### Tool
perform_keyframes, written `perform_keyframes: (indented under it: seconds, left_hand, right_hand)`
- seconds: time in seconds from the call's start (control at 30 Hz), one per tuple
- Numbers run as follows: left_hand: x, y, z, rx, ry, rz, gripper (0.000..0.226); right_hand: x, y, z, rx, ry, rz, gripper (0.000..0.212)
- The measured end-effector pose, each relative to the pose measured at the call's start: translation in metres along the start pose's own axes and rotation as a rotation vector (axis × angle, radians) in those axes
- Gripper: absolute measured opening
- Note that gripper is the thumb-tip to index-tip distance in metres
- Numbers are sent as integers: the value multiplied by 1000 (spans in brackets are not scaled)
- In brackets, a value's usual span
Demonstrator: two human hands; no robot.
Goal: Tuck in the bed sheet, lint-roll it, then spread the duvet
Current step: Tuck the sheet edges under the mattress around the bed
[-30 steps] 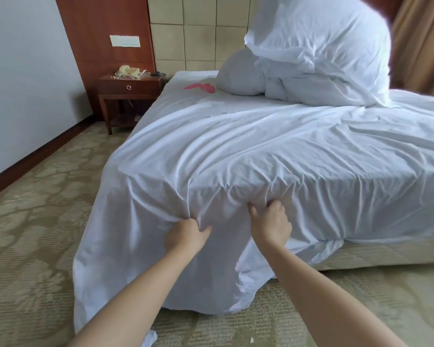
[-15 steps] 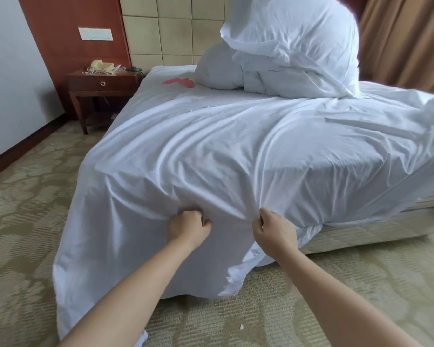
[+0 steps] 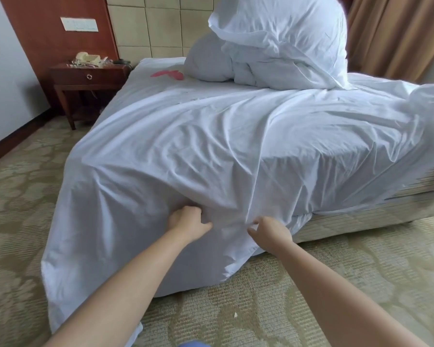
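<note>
Over the last second both hands have slid lower down the hanging bed sheet [image 3: 211, 151] at the bed's near corner, from the mattress edge to the drape below it, so the tuck seems only to be starting. The left hand [image 3: 186, 221], low centre of the frame, has its fingers curled into a bunch of sheet, while the right hand [image 3: 271, 231] beside it pinches a fold between thumb and bent fingers. The duvet [image 3: 281, 41] is heaped at upper centre, unspread.
</note>
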State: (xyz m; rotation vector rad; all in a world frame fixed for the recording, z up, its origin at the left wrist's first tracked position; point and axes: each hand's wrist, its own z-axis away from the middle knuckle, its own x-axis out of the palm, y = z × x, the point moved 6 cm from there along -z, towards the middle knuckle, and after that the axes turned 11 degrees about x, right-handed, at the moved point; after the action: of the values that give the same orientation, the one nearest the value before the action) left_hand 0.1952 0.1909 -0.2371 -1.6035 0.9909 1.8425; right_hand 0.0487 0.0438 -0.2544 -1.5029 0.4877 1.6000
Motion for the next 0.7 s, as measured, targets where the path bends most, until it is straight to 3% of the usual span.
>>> perform_keyframes:
  seconds: [0.07,0.23,0.4,0.53,0.57,0.67,0.7]
  left_hand:
    - [7,5,-1,6,-29,21,55]
    - [25,25,-8,58,-8,-24,47]
    - [26,30,-18,33,56,-46,29]
    - [37,27,-14,190,-79,-24,21]
    - [40,25,-11,221,-119,6,21]
    - [37,21,-6,274,-157,49,34]
    - [37,22,-4,286,-154,70,38]
  right_hand:
    - [6,-5,-4,-13,-14,32,44]
    - [18,-33,-5,-276,202,356,59]
    - [21,-39,-23,-223,325,50,29]
    - [33,-41,-26,-444,398,178,17]
    - [38,-38,-25,-487,396,267,28]
    - [49,-27,-21,-564,425,407,88]
    - [50,-26,-20,-567,427,427,98]
